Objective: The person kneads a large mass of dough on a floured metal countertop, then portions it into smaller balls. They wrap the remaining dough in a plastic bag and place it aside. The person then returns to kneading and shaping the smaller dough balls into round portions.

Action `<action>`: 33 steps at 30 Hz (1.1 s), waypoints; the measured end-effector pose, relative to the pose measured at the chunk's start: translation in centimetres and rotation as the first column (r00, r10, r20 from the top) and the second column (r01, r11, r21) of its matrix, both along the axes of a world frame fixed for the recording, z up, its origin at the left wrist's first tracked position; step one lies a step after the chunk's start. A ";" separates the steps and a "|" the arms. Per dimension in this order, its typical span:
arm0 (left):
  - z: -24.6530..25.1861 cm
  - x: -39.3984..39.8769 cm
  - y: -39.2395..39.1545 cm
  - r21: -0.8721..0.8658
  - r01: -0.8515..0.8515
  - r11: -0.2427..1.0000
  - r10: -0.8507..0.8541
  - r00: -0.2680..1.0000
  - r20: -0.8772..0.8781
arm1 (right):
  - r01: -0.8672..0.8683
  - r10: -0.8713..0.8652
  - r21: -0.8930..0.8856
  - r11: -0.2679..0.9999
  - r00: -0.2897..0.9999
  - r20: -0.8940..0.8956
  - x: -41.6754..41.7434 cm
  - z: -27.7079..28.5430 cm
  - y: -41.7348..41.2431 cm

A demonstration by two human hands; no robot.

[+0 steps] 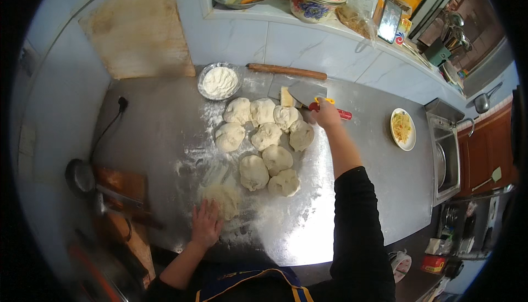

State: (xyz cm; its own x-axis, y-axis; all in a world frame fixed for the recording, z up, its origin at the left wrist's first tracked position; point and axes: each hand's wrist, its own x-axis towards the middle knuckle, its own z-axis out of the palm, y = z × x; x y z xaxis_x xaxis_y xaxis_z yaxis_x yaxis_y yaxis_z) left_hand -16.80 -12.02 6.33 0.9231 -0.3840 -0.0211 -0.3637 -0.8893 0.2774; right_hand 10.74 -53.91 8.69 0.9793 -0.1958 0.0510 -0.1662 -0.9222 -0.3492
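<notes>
My left hand (207, 224) lies with its fingers spread on the metal worktop, fingertips at the edge of a pale floury patch (222, 201); I cannot tell whether that is dough or flour. My right hand (326, 114) is at a red handle (345, 114) and a small yellow piece (324, 100), beside a broad metal blade (306, 91). Its fingers are partly hidden, so its grip is unclear. A wooden-handled piece (286, 97) is by the blade. Between my hands sit several rounded dough lumps (266, 136), some touching. Behind them stands a bowl of flour (220, 82).
A rolling pin (287, 71) lies along the tiled wall. A plate of shredded food (402, 129) is at right, before the sink (447, 157). A wooden board (140, 34) leans at back left. A plug with cord (122, 103) and a cleaver (119, 197) are at left.
</notes>
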 end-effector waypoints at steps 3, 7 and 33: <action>-1.7 1.5 1.3 -0.202 0.025 0.979 -0.022 1.000 0.018 | -0.106 0.116 -0.046 0.993 0.919 0.378 -1.3 -0.3 1.4; -2.1 4.5 1.3 -0.363 0.090 0.927 -0.062 0.994 0.089 | -0.377 0.220 0.386 0.842 0.893 0.392 -10.6 3.0 8.8; -4.3 -1.9 -0.5 -0.732 -0.410 0.544 0.468 0.872 -0.140 | -0.147 0.424 0.859 0.490 0.901 -0.088 -25.6 -4.7 26.5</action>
